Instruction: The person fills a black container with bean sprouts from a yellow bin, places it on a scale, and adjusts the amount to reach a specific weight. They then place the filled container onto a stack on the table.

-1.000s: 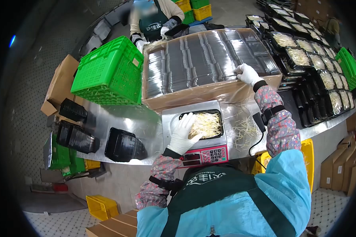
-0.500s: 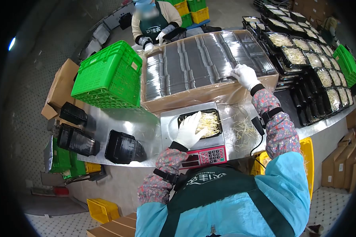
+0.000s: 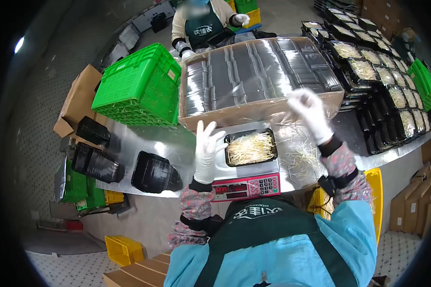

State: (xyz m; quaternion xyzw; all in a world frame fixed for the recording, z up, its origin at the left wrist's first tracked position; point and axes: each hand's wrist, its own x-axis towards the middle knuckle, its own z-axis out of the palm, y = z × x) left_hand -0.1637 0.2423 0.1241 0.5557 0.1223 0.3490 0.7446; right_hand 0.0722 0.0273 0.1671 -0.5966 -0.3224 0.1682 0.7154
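Observation:
A black tray (image 3: 228, 157) filled with bean sprouts (image 3: 250, 148) sits on the steel pan of a scale (image 3: 246, 187), whose red display is lit. My left hand (image 3: 206, 150), in a white glove, is raised at the tray's left edge with fingers spread, holding nothing. Above and right of the tray is my gloved right hand (image 3: 311, 115), its fingers pinched together and blurred. Faint glints between the hands look like a clear plastic lid in its fingers; the outline is hard to see. Behind stands a cardboard box (image 3: 273, 109) full of stacked clear lids (image 3: 249, 71).
Stacked black trays (image 3: 151, 172) and a green crate (image 3: 129, 91) stand on the left. Loose sprouts (image 3: 301, 158) lie right of the scale. Filled trays (image 3: 364, 69) are piled at the right. A co-worker (image 3: 201, 28) stands behind the box.
My left hand has lifted off the sprouts and moved left. The right hand has come away from the lid stacks toward me. The scale's display now shows lit digits.

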